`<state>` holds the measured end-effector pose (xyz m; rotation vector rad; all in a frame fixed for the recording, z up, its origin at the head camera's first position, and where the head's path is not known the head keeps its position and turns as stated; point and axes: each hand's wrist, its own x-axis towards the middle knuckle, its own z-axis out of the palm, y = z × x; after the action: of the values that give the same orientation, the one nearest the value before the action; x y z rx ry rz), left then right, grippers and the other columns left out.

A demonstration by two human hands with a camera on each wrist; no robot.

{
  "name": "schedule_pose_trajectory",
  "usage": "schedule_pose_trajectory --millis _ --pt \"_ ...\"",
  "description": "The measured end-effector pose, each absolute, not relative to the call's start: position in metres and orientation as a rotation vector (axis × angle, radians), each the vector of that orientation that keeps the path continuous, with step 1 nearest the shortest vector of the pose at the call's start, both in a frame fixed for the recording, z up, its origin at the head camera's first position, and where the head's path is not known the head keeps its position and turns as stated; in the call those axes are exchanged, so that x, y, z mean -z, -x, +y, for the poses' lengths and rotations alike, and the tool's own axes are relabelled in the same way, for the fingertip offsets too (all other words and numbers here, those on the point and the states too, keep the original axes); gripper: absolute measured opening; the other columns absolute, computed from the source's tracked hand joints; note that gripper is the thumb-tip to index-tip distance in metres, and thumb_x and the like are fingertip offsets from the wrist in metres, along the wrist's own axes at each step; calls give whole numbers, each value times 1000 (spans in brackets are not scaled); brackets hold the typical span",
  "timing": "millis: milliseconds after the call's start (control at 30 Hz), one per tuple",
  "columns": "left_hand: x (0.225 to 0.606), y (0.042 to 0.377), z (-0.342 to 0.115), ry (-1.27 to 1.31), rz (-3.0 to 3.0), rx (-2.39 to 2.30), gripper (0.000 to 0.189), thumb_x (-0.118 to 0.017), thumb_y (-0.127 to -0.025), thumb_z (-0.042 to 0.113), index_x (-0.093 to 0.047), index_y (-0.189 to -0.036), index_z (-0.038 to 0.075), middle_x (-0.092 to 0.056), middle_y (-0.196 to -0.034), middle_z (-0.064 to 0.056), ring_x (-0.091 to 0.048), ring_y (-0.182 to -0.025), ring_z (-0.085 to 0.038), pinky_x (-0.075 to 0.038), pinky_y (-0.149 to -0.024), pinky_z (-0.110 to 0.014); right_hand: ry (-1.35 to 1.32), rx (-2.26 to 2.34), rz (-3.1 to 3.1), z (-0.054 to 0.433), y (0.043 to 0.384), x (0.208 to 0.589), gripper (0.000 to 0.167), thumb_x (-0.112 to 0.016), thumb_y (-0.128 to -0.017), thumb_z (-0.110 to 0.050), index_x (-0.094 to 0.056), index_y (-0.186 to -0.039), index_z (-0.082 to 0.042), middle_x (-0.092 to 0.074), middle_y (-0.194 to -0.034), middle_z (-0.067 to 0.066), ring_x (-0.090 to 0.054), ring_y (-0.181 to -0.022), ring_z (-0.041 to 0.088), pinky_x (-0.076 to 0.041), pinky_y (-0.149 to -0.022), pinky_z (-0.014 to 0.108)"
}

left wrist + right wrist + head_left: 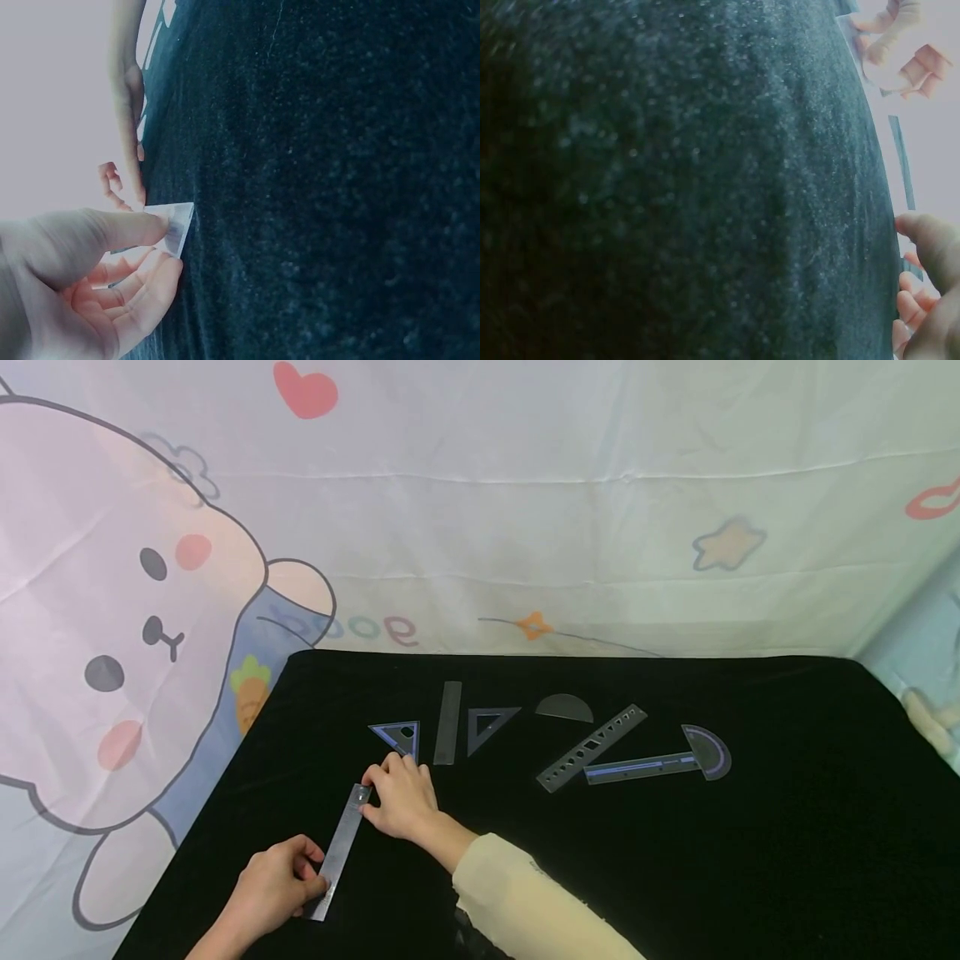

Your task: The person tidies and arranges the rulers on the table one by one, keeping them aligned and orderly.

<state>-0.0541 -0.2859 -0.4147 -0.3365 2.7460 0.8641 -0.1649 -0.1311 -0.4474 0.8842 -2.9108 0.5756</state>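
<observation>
A straight, see-through ruler (342, 845) lies aslant at the left front of the black cloth. Its near end is pinched between the thumb and fingers of my left hand (276, 885); the left wrist view shows the thumb of that hand (97, 262) on top of the ruler's corner (178, 225). At the far end, my right hand (402, 797) holds the ruler by thumb and forefinger. Just beyond the right hand is a small set square (408, 737) with blue markings, its lower tip close to the fingers. In the right wrist view the right hand (937, 277) shows only partly.
Farther back on the black cloth (810, 827) lie a plain ruler (447, 723), a second set square (474, 731), a half-round protractor (564, 702) and a ruler with cut-out shapes (555, 775). Beside that lies a blue-marked ruler (637, 768) with a protractor head (710, 758).
</observation>
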Motion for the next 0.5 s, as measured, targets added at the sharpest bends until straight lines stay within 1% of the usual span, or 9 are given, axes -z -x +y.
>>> schedule_pose_trajectory --millis 300,500 --pt "415 54 -287 338 2719 -886 23 -71 -75 7 -58 -93 6 -53 -67 -2 -54 -51 -13 -47 -45 -27 -892 -563 -2919 -132 165 447 31 -65 -81 -45 -61 -108 -30 -49 -104 -6 -44 -92 10 -31 -67 20" --pt "414 55 -286 384 2687 -899 23 -72 -74 6 -57 -93 7 -53 -67 -3 -55 -51 -15 -48 -47 -27 -889 -560 -2925 -132 164 446 31 -65 -81 -45 -61 -109 -32 -48 -104 -6 -43 -94 11 -30 -66 20"
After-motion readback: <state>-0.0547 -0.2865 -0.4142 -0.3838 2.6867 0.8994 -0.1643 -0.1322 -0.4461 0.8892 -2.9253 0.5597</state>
